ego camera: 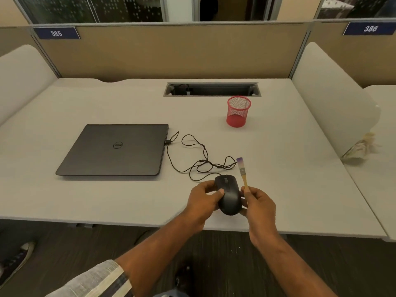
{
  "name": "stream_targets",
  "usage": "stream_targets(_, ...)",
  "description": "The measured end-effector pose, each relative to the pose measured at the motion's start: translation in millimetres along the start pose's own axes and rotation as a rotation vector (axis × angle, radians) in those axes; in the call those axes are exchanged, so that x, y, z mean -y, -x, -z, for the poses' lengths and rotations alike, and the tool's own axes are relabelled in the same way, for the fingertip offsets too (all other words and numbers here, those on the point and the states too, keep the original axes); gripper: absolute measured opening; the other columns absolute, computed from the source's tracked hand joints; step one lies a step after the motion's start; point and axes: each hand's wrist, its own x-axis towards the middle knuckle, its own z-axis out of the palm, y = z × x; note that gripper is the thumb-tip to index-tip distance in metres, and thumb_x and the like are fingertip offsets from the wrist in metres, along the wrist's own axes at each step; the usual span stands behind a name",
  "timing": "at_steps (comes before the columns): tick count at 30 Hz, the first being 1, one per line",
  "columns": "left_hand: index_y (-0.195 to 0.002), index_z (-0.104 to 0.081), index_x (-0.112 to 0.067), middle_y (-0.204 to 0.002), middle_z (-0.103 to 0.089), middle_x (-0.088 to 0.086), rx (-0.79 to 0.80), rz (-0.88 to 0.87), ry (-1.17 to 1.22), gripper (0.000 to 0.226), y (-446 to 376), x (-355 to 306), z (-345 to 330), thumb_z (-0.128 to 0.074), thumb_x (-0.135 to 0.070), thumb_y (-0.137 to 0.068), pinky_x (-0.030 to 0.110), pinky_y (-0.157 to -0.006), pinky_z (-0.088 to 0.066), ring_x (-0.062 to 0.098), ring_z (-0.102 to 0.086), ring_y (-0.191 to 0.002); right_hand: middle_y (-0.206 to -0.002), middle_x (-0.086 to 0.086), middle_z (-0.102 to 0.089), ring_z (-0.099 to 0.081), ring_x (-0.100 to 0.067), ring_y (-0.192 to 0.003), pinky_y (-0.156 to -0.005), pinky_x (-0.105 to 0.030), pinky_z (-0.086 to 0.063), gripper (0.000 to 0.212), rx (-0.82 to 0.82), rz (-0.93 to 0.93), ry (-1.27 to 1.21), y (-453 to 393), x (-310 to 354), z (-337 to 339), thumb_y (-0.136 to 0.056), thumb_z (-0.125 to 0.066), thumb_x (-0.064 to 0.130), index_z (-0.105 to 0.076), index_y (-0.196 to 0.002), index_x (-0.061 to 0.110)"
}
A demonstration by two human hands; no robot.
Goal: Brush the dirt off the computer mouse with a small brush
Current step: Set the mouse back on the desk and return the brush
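A black wired computer mouse [228,196] is held above the front edge of the desk [278,168], right of its middle, with its buttons and scroll wheel facing up and its nose pointing toward the back edge. The left hand [203,202] grasps the mouse from its left side, the thumb lying on the top shell and the fingers wrapped beneath. The right hand [258,203] sits just beside the mouse on its right, closed around the lower end of a small brush [243,173]; whether this hand also touches the mouse cannot be told. The brush has a pale wooden handle, a metal ferrule and purple-tipped bristles, and it stands nearly upright, bristles up and tilted slightly left, clear of the mouse's shell. The mouse cable [192,153] runs from the nose in loose loops across the desk to a plug at the right side of a closed dark laptop [113,150], which lies flat left of centre. A red mesh pen holder [238,111] stands upright toward the back edge, well apart from the hands, just in front of a rectangular cable opening [212,90] in the desk. Partition panels behind the back edge carry number plates 385 [56,33] and 386 [370,28].
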Motion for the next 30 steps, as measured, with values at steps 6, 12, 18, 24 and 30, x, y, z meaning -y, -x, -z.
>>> stream_targets(6, -0.148, -0.049, -0.018, -0.148, -0.054, 0.007, 0.159, -0.071, -0.281, 0.074, -35, -16, 13, -0.082, -0.007, -0.083, 0.036, -0.105, -0.049, 0.027, -0.054, -0.132, -0.093, -0.002, -0.069, -0.066, -0.024, -0.09, -0.088, -0.046, -0.057, 0.018, -0.066, 0.063, 0.086, -31, 9, -22, -0.099, -0.053, 0.02, -0.066, -0.088, 0.026)
stream_targets(12, -0.141, -0.051, -0.017, -0.126, -0.05, -0.003, 0.233, -0.171, -0.48, 0.087, -67, -30, 15, -0.093, -0.009, -0.066, 0.021, -0.082, -0.047, 0.021, -0.051, -0.115, -0.092, -0.003, -0.067, -0.06, -0.011, -0.079, -0.072, -0.022, -0.052, 0.014, -0.167, 0.128, 0.168, -65, 12, -43, -0.099, -0.052, 0.019, -0.066, -0.096, 0.019)
stream_targets(18, -0.132, -0.059, -0.011, -0.119, -0.063, 0.002, 0.206, -0.275, -0.584, 0.081, -89, -31, 4, -0.097, -0.012, -0.06, 0.03, -0.091, -0.054, 0.024, -0.063, -0.114, -0.092, -0.003, -0.066, -0.06, -0.018, -0.081, -0.063, -0.016, -0.042, 0.016, -0.228, 0.137, 0.254, -81, 6, -47, -0.098, -0.053, 0.018, -0.068, -0.101, 0.013)
stream_targets(24, -0.135, -0.058, -0.016, -0.13, -0.06, 0.007, 0.229, -0.355, -0.747, 0.088, -106, -31, 6, -0.099, -0.029, -0.059, 0.042, -0.104, -0.048, 0.024, -0.053, -0.119, -0.089, -0.003, -0.066, -0.061, -0.019, -0.079, -0.064, -0.019, -0.044, 0.014, -0.248, 0.19, 0.321, -84, 5, -50, -0.098, -0.052, 0.017, -0.065, -0.094, 0.015)
stream_targets(30, -0.129, -0.062, -0.018, -0.123, -0.063, 0.006, 0.169, -0.416, -0.757, 0.084, -111, -22, 4, -0.099, -0.039, -0.056, 0.03, -0.09, -0.044, 0.017, -0.051, -0.107, -0.085, -0.003, -0.066, -0.059, -0.018, -0.075, -0.056, -0.013, -0.036, 0.017, -0.253, 0.195, 0.393, -85, 8, -54, -0.097, -0.051, 0.015, -0.067, -0.094, 0.01)
